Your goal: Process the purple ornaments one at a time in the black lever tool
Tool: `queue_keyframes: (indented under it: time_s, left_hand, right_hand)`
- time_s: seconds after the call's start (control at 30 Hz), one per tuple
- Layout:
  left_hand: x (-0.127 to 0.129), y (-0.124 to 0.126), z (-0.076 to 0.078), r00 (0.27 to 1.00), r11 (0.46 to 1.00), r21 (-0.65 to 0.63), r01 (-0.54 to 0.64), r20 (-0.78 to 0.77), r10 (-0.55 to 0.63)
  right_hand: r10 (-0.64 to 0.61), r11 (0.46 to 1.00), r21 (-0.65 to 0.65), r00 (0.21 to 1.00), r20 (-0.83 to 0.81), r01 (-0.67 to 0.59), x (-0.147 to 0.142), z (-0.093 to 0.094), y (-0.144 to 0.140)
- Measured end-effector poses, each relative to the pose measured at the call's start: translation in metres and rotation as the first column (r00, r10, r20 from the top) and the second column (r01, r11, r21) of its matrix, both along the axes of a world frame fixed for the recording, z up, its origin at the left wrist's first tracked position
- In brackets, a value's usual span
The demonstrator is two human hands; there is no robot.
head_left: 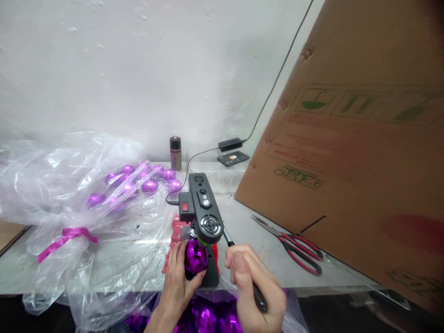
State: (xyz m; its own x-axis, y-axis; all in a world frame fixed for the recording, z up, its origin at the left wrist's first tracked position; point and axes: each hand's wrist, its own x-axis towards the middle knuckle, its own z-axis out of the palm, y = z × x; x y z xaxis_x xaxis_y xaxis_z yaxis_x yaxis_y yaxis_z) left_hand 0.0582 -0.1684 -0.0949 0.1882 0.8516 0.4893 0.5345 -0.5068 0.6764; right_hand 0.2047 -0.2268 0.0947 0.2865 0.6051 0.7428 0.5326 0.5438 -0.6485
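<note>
A shiny purple mirrored ball (196, 257) sits under the head of a small black drill press (204, 208). Around the ball's left side and front curl the fingers of my left hand (178, 277). My right hand (255, 289) is wrapped round the black grip of the press's lever (260, 298), to the right of the machine. A bit of green shows under the press head, touching or very near the top of the ball. Part of the black base (211, 277) and some red material (176, 231) lie beneath the machine.
At left, a clear plastic bag (69, 185) tied with pink ribbon (67, 240) covers several purple balls (150, 186). More balls (204, 317) lie below the table edge. Red-handled scissors (294, 245) rest before a large cardboard box (347, 152). Behind stand a small bottle (175, 155), phone (233, 158) and power adapter (231, 144).
</note>
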Motion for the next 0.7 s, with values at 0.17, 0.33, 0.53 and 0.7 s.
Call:
queue_keyframes:
  time_s: [0.17,0.33,0.53,0.7]
  left_hand:
    - [0.006,0.003,0.008,0.999,0.998,-0.066,0.019,-0.031,-0.021]
    - [0.02,0.01,0.017,0.99,0.963,-0.235,0.129,0.08,-0.113]
    - [0.024,0.013,0.004,0.975,0.949,-0.299,0.097,0.221,-0.03]
    - [0.027,0.014,0.004,0.97,0.954,-0.265,0.14,0.231,-0.078]
  right_hand:
    - [-0.008,1.0,0.003,1.0,-0.003,0.008,0.0,0.002,0.001]
    - [0.013,0.999,-0.048,1.0,-0.012,-0.014,-0.001,0.0,-0.003]
    - [-0.02,0.999,-0.036,0.996,-0.083,0.017,-0.005,0.001,-0.003]
    - [-0.042,0.999,-0.029,0.994,-0.105,0.039,-0.01,0.001,-0.003]
